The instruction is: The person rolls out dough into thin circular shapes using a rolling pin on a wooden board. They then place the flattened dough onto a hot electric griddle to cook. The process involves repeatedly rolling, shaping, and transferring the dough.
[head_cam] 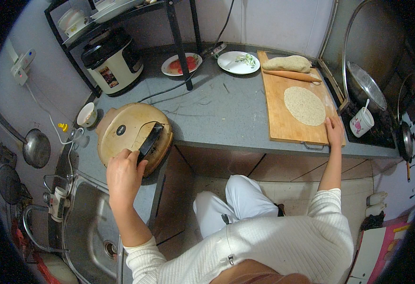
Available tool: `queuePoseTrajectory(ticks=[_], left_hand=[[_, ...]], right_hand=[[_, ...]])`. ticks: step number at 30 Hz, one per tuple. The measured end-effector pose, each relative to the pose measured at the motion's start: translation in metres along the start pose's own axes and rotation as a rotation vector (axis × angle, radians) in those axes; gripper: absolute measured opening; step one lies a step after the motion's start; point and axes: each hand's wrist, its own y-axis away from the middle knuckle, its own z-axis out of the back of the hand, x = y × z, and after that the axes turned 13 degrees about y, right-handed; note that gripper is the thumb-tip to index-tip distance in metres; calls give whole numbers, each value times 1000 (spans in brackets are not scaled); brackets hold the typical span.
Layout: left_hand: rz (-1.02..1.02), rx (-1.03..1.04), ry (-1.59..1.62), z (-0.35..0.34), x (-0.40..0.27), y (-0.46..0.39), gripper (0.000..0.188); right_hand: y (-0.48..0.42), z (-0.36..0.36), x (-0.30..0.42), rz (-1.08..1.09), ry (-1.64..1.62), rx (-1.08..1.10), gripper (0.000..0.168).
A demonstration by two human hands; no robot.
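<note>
My left hand (pixel 124 174) is at the black handle (pixel 150 140) of a round, cream electric griddle (pixel 113 145), its lid down; fingers and thumb are around the handle's near end. My right hand (pixel 334 130) rests at the right edge of a wooden cutting board (pixel 289 131), fingertips beside a flat round of speckled dough (pixel 304 106). Whether they touch the dough I cannot tell. Behind the round, a wooden rolling pin (pixel 292 75) lies across the board, in front of a thick log of dough (pixel 287 64).
Behind stand a plate with chopped greens (pixel 234 63), a plate with red food (pixel 172 65) and an electric cooker (pixel 115 67) under a black rack. A cord crosses the counter. A small bowl (pixel 87 114) and a sink (pixel 90 227) lie left, a flowered cup (pixel 361 122) right.
</note>
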Motion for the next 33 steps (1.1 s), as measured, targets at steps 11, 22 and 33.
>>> queuePoseTrajectory(ticks=[11, 22, 33], left_hand=[[38, 50, 5, 2, -1, -1, 24], [-12, -5, 14, -1, 1, 0, 21], [-19, -14, 16, -2, 3, 0, 20]], right_hand=[[2, 2, 0, -18, -9, 22, 49], [2, 5, 3, -10, -7, 15, 50], [3, 7, 6, -2, -32, 6, 46]])
